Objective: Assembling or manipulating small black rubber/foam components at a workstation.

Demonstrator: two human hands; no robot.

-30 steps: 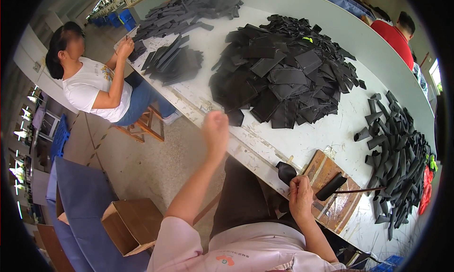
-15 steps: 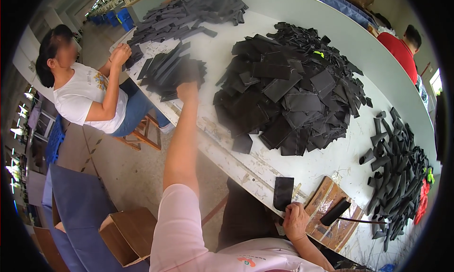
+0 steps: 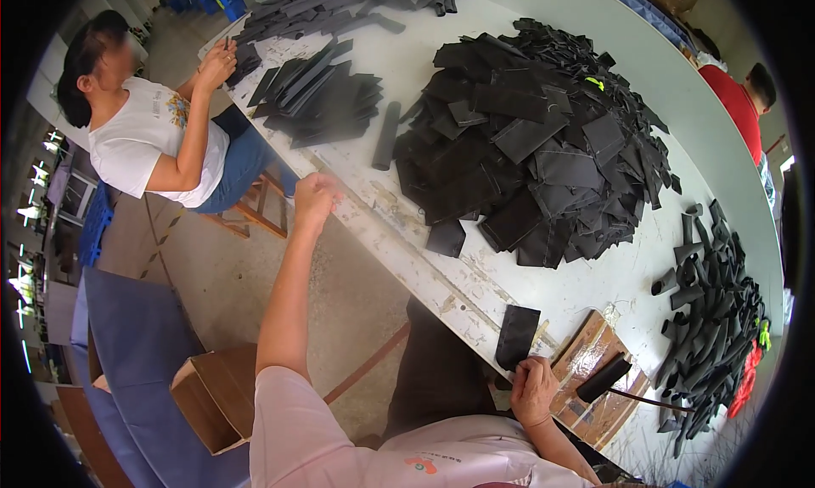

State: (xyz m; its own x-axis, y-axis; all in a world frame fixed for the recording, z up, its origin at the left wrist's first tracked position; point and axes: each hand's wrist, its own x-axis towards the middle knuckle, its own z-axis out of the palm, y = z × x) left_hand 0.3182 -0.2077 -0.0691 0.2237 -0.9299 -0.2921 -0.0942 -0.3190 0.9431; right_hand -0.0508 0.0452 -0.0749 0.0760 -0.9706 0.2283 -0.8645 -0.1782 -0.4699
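Observation:
My left hand (image 3: 316, 198) hovers over the near edge of the table, its fingers smeared by motion; nothing shows in it. Ahead of it lie a dark fabric tube (image 3: 386, 136) and a fanned stack of black fabric strips (image 3: 318, 98). At the lower right, my right hand (image 3: 535, 392) is closed at the bottom end of a flat black fabric piece (image 3: 517, 337), which lies at the table's edge. Beside that hand is a wooden board (image 3: 590, 344) with a shiny covering, and on it sits a black cylindrical piece (image 3: 604, 378) with a thin dark rod.
A large heap of black fabric pieces (image 3: 526, 157) fills the table's middle. Dark tubes (image 3: 713, 318) pile up at the right, more strips (image 3: 340, 4) at the far end. A co-worker (image 3: 153, 123) sits at the left. A cardboard box (image 3: 216, 395) stands below.
My left hand has drawn back from the strip stack toward the table edge. A dark tube now shows lying beside the stack. My right hand stays at the fabric piece; the whole view has shifted slightly.

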